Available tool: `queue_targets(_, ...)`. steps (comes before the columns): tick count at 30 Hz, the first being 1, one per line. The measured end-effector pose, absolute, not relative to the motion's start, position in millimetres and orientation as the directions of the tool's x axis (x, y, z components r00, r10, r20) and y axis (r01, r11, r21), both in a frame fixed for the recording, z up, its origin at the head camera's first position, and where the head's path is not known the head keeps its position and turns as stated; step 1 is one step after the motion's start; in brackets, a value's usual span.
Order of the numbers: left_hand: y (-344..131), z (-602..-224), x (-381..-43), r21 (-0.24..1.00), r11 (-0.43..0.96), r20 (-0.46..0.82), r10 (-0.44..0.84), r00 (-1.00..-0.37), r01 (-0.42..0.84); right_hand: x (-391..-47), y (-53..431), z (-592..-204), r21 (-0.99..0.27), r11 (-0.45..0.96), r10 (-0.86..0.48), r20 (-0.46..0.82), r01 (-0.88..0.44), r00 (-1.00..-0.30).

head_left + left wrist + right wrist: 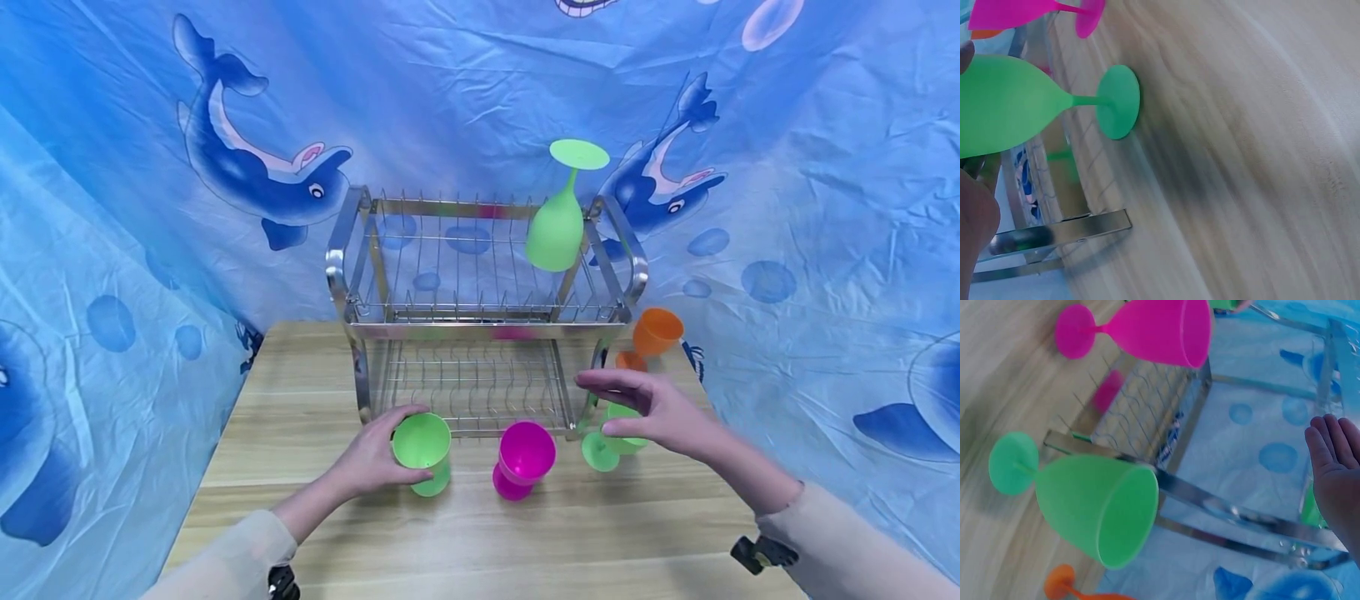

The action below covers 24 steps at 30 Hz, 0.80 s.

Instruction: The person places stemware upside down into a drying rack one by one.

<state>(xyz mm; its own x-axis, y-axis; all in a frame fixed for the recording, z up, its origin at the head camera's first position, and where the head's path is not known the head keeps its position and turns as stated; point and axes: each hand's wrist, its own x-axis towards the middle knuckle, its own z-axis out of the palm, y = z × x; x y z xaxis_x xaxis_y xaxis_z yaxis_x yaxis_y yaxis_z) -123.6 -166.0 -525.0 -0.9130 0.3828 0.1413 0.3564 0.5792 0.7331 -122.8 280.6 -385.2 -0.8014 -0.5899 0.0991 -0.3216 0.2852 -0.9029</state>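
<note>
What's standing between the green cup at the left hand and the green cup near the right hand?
The pink cup stands on the table between the left green cup and the right green cup, plainly seen in the head view.

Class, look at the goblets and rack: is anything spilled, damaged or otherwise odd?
No spill or damage shows. A green goblet on the upper rack tier stands upside down, unlike the upright magenta goblet; probably deliberate.
</note>
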Motion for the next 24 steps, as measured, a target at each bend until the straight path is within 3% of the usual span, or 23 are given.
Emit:
queue_targets(9,-179.5,-478.0,-118.2,0.796,0.528,0.089,0.380,-0.921,0.295,-128.2,243.8,-403.3,-0.878,0.363,-0.628,0.018,-0.313,-0.778)
queue_targets(24,-205.4,-398.9,-106.0,0.897,0.340,0.124,0.422,-0.898,0.284,-136.4,171.4,-425.5,-0.881,0.299,-0.714,0.048,-0.367,-0.698)
